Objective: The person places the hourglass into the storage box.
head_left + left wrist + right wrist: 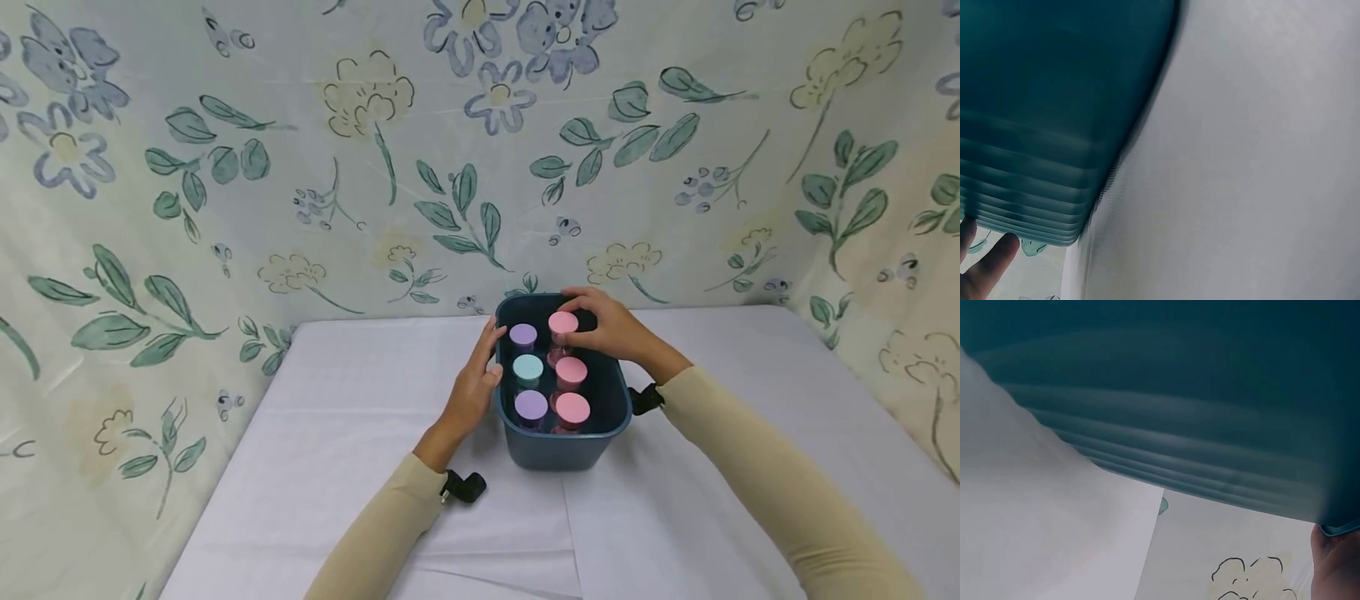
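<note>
A deep dark teal plastic bin (pixel 564 454) stands on the table, holding several small jars in two rows. Down its left row are a far purple-lidded jar (pixel 522 337), a mint-lidded jar (pixel 528 368) and a near purple-lidded jar (pixel 531 407). Pink lids fill the right row. My right hand (pixel 606 325) reaches over the far right rim and pinches the farthest pink-lidded jar (pixel 562 324) between thumb and fingers. Along the left rim rests my left hand (pixel 474 382), fingers fairly straight. Fingers (pixel 999 259) of that hand show at the bin's edge in the left wrist view.
A white cloth (pixel 360 467) covers the table around the bin. Behind it hangs a floral curtain (pixel 465 167), close to the bin's far end. Two more pink-lidded jars, a middle jar (pixel 572 373) and a near jar (pixel 572 411), stand in the right row.
</note>
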`<move>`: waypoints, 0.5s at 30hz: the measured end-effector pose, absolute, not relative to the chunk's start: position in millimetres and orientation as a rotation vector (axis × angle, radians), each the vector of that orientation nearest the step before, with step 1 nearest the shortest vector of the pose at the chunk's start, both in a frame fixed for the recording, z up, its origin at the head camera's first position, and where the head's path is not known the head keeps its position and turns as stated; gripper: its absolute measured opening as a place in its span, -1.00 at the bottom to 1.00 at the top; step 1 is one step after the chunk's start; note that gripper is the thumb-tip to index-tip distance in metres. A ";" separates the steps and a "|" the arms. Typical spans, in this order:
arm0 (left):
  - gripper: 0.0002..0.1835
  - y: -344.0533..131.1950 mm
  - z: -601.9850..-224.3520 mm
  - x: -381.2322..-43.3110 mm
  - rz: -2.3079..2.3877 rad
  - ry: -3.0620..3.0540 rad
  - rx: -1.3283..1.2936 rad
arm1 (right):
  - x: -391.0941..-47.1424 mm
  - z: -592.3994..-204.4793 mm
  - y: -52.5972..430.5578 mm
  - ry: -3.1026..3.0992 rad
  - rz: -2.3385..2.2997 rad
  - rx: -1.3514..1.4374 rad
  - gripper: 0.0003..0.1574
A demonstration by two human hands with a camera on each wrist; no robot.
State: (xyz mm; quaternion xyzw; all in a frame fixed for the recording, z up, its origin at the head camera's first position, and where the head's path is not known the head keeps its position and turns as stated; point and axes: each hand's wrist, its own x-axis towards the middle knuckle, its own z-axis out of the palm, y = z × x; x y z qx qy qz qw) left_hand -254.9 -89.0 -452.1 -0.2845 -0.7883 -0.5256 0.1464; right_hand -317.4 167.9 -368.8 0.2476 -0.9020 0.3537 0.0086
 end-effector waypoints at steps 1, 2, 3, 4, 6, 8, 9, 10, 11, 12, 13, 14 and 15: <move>-0.38 -88.7 -452.4 -254.8 -1.509 -2.271 -0.817 | -317.1 -369.4 167.5 -2.823 1.094 0.774 -0.42; -0.38 -88.5 -452.5 -254.6 -1.507 -2.270 -0.817 | -316.9 -369.9 167.2 -2.830 1.079 0.775 -0.43; -0.39 -88.4 -452.7 -254.3 -1.501 -2.271 -0.815 | -316.9 -370.6 166.9 -2.836 1.060 0.777 -0.44; -0.39 -88.4 -453.2 -254.3 -1.496 -2.271 -0.813 | -317.0 -371.0 166.6 -2.841 1.042 0.778 -0.44; -0.39 -88.5 -453.9 -254.7 -1.487 -2.269 -0.812 | -317.1 -371.3 166.0 -2.851 1.015 0.775 -0.46; -0.39 -88.6 -454.2 -255.1 -1.481 -2.270 -0.810 | -317.2 -370.7 165.1 -2.860 0.990 0.764 -0.47; -0.39 -88.7 -454.3 -255.2 -1.477 -2.273 -0.807 | -317.0 -370.0 164.4 -2.865 0.982 0.762 -0.47; -0.39 -88.8 -454.2 -255.2 -1.474 -2.276 -0.803 | -316.7 -369.2 163.8 -2.873 0.980 0.754 -0.47; -0.38 -88.8 -453.8 -254.9 -1.470 -2.280 -0.801 | -316.3 -368.3 163.2 -2.881 0.976 0.749 -0.47; -0.38 -88.6 -453.1 -254.4 -1.474 -2.282 -0.799 | -315.9 -367.4 162.6 -2.890 0.971 0.745 -0.47; -0.39 -88.4 -452.2 -253.6 -1.475 -2.282 -0.798 | -315.6 -366.7 162.2 -2.899 0.963 0.743 -0.47; -0.38 -88.0 -450.6 -252.5 -1.479 -2.281 -0.799 | -315.3 -366.1 161.9 -2.909 0.954 0.742 -0.47; -0.39 -87.8 -449.1 -251.6 -1.487 -2.274 -0.809 | -314.8 -365.3 161.9 -2.915 0.950 0.742 -0.48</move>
